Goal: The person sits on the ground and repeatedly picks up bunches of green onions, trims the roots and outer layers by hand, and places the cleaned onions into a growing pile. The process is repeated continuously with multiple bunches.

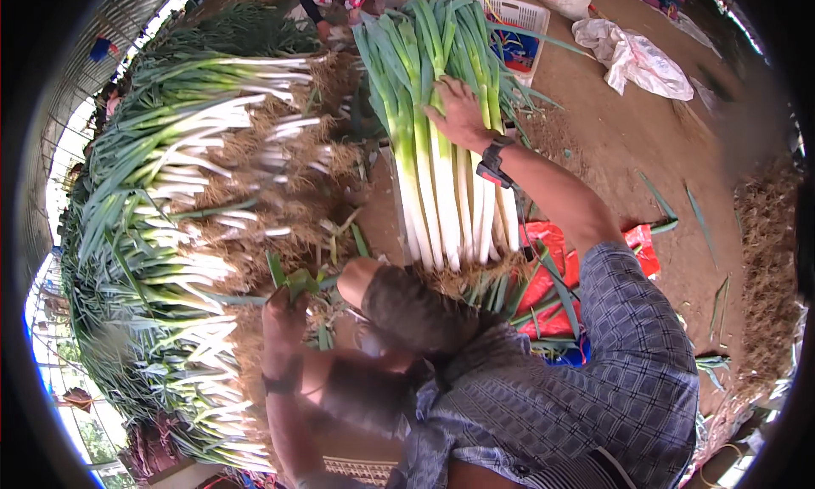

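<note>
Long green onions [441,171] with white stalks and trimmed-looking green tops lie side by side in a row in front of me. Their brown roots [475,272] point toward my body. Across the green part rests my right hand [463,115], palm down with fingers spread; a dark watch is on that wrist. Lower left, my left hand [284,315] is closed around some green leaf pieces [301,281], partly blurred. Beside it on the left is a big heap of green onions [191,268], roots toward me and leaves outward.
Red plastic sheeting [552,298] with loose leaves lies right of the root ends. Beyond the row stands a white crate [522,22]. A white sack [632,60] lies on the dirt floor at far right. Another person's sleeve [314,1] shows at the top, by the heap.
</note>
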Motion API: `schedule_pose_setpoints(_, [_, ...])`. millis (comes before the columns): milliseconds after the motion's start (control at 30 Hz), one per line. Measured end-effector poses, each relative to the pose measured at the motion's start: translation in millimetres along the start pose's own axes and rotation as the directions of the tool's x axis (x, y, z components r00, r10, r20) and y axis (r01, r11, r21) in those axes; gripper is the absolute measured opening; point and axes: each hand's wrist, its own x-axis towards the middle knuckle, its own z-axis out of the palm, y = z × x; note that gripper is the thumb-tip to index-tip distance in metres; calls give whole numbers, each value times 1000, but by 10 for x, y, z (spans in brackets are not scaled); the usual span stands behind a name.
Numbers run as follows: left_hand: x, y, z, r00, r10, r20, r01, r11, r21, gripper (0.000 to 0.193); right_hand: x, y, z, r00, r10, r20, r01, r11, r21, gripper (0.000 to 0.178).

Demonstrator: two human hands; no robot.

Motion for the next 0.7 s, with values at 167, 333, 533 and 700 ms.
schedule_pose_setpoints(167, [-8, 93, 156, 996, 36, 80, -24, 990, -138, 24, -852, -15, -367, 894, 152, 421, -242, 955, 170, 44])
schedule_pose_setpoints(333, [-42, 225, 334, 987, 61, 147, -33, 982, -186, 17, -1502, -345, -277, 743, 152, 652, -362, 910, 201, 46])
schedule_pose_setpoints(533, [-249, 193, 454, 988, 38, 152, -2, 974, -226, 14, -1607, -504, -288, 693, 224, 685, -591, 722, 361, 50])
schedule_pose_setpoints(700, [-416, 14, 460, 977, -64, 203, 113, 965, -237, 12, -1423, -503, -412, 560, 427, 710, -823, 382, 420, 47])
